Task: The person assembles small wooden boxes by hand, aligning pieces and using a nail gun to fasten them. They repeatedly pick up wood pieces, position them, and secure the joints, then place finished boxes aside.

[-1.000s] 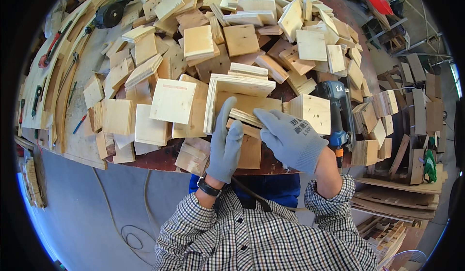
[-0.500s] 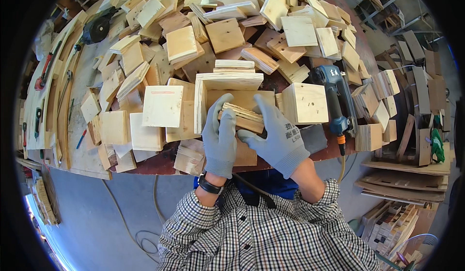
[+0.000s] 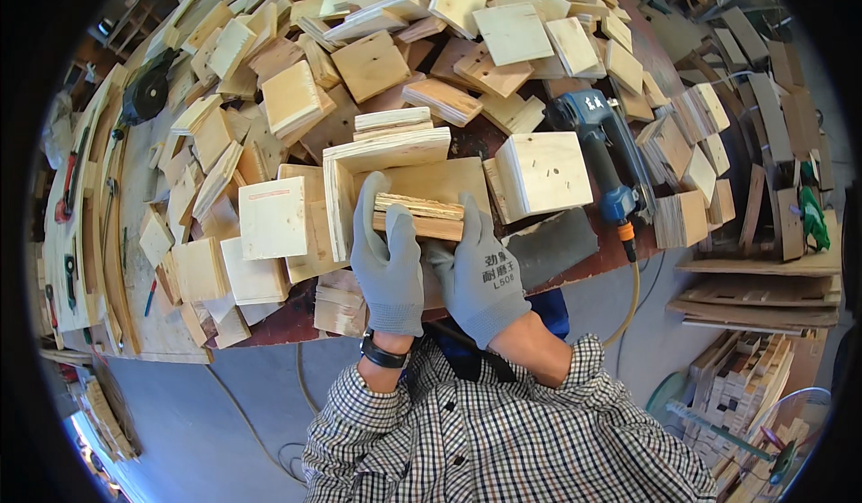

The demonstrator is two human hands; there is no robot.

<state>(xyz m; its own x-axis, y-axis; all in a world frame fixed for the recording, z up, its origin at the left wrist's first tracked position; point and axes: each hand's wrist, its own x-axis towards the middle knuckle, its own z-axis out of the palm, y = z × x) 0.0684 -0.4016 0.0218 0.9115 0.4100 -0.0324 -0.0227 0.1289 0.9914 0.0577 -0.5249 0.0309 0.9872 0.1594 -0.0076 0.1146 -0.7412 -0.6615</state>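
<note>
Both hands wear grey gloves. Between them are small plywood pieces (image 3: 419,217), stacked with their layered edges facing up. My left hand (image 3: 388,269) is closed on the left end of the stack, and my right hand (image 3: 480,278) grips the right end. Just behind the hands, plywood boards set at right angles form a corner (image 3: 386,151), with a flat board (image 3: 444,178) inside it. The undersides of the held pieces are hidden by my fingers. A plywood block (image 3: 543,175) stands to the right of my right hand.
A blue and black nail gun (image 3: 597,144) with an air hose (image 3: 636,296) lies at right. Loose plywood squares (image 3: 368,65) are heaped across the far side of the table. A dark grey sheet (image 3: 557,251) lies near the front edge. Hand tools (image 3: 67,184) lie at far left.
The held plywood stack was tilted down to the right and now lies nearly level. My right hand has turned more upright alongside it. The whole view has shifted and turned slightly.
</note>
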